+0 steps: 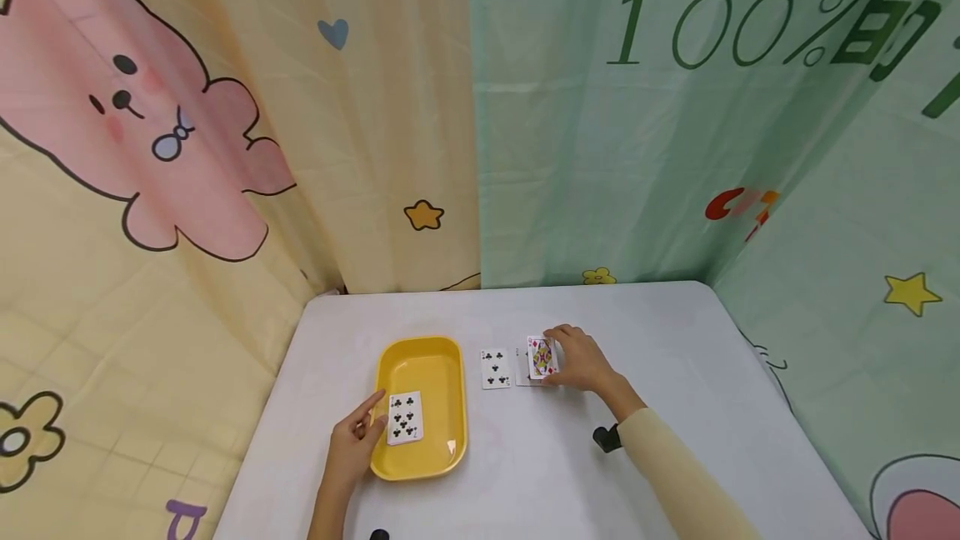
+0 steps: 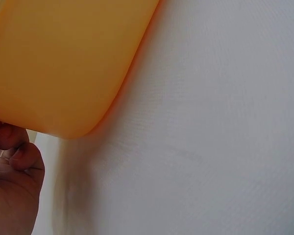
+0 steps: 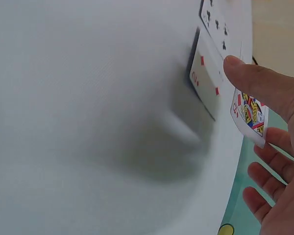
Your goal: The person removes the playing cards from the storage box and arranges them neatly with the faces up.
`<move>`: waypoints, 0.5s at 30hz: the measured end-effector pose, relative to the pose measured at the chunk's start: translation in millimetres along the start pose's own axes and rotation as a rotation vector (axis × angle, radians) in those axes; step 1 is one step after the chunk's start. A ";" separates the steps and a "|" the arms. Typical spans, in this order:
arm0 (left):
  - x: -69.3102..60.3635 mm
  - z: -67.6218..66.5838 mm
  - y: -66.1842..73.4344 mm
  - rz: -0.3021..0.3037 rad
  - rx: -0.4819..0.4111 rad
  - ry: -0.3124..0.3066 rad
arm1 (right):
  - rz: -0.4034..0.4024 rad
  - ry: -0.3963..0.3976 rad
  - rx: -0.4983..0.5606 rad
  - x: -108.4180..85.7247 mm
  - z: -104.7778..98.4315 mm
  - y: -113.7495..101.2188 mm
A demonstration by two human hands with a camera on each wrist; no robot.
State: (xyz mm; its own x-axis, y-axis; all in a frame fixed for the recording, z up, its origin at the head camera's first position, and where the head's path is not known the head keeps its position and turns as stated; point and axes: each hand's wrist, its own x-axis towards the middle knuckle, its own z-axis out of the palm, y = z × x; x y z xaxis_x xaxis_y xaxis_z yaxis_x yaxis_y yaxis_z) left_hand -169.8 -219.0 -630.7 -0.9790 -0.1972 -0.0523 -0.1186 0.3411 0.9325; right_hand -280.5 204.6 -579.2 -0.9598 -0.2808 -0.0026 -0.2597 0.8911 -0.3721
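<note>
My right hand [image 1: 581,358] pinches a face card with red diamonds [image 1: 542,357] between thumb and fingers, above the table. Under it, a card with red diamond pips [image 3: 208,78] lies partly covered. Left of that lies a card with black pips [image 1: 495,369], face up. A face-up card with black club pips [image 1: 405,418] sits in the yellow tray [image 1: 442,467]. At the tray's left side, my left hand [image 1: 351,442] has thumb and index finger over the rim, beside the card's left edge. Its other fingers are curled against the outer wall in the left wrist view.
The white table [image 1: 645,319] ends at its back edge against hanging printed curtains [image 1: 570,190]. A black wrist strap [image 1: 607,438] shows beside the right sleeve. Another dark object [image 1: 379,534] shows at the bottom edge.
</note>
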 end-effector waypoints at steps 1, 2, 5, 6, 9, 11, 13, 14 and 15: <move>-0.2 -0.2 0.3 -0.004 0.006 -0.001 | 0.003 -0.006 -0.004 -1.1 0.4 3.9; -0.5 -0.5 0.8 -0.005 0.008 -0.001 | 0.007 -0.014 -0.008 -1.9 0.7 7.6; -1.3 -1.3 1.7 -0.014 0.010 0.001 | 0.035 -0.053 -0.012 -3.7 1.7 17.1; -1.5 -1.4 2.0 -0.017 0.008 0.001 | 0.040 -0.064 -0.012 -4.0 2.2 19.7; -1.7 -1.6 1.9 -0.023 0.001 -0.001 | 0.069 -0.096 0.001 -4.1 4.5 26.4; -1.3 -1.2 1.5 -0.021 -0.001 -0.004 | 0.092 -0.112 0.014 -4.6 6.6 29.4; -0.9 -0.7 1.0 -0.020 -0.001 -0.005 | 0.118 -0.130 0.021 -4.9 8.5 31.1; -0.7 -0.5 0.8 -0.018 -0.001 -0.004 | 0.129 -0.136 0.029 -5.1 9.3 31.2; -0.4 -0.2 0.6 -0.015 0.001 -0.003 | 0.136 -0.141 0.033 -5.2 9.6 31.0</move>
State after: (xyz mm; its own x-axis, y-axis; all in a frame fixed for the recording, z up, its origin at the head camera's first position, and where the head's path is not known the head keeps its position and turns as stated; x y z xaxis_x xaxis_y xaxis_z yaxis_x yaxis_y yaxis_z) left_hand -169.4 -218.9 -630.1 -0.9776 -0.1993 -0.0677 -0.1336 0.3393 0.9311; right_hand -282.5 230.3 -599.6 -0.9607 -0.2078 -0.1839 -0.1228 0.9128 -0.3895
